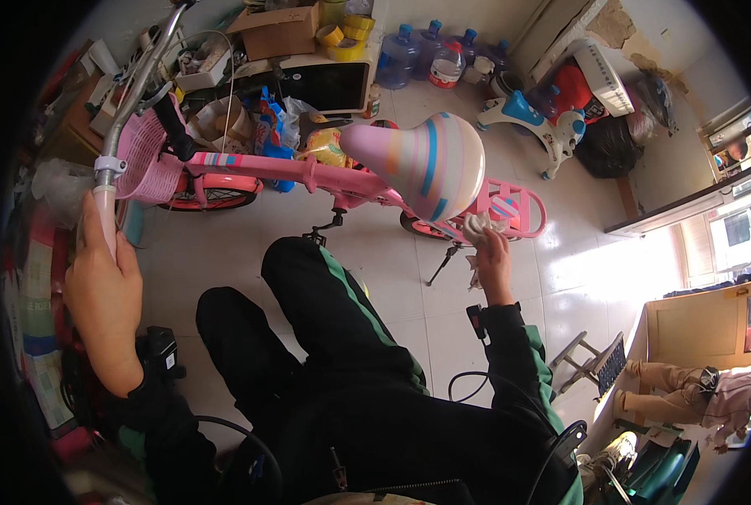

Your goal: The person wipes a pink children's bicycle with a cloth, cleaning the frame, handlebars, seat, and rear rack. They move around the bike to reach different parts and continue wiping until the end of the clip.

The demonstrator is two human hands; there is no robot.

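Note:
In front of me a pink child's bicycle [268, 165] stands on its kickstand [442, 265]. My left hand [105, 278] grips a pale pink section of the handlebar [104, 211], just below a silver clamp [109, 166]. The fingers' far side is hidden. A crumpled whitish cloth [481, 226] is in my right hand [495, 262], pressed against the side of the pink rear rack [530, 211]. That hand is just behind and below the striped saddle [435, 167]. A pink basket [151, 154] hangs at the bicycle's front, beside a black grip [174, 126].
Beyond the bicycle are a cardboard box [277, 30], tape rolls [344, 44] and large water bottles [400, 57]. A blue-and-white ride-on toy [533, 126] stands at the upper right. A folding stool [593, 363] and another person [691, 398] are at the lower right.

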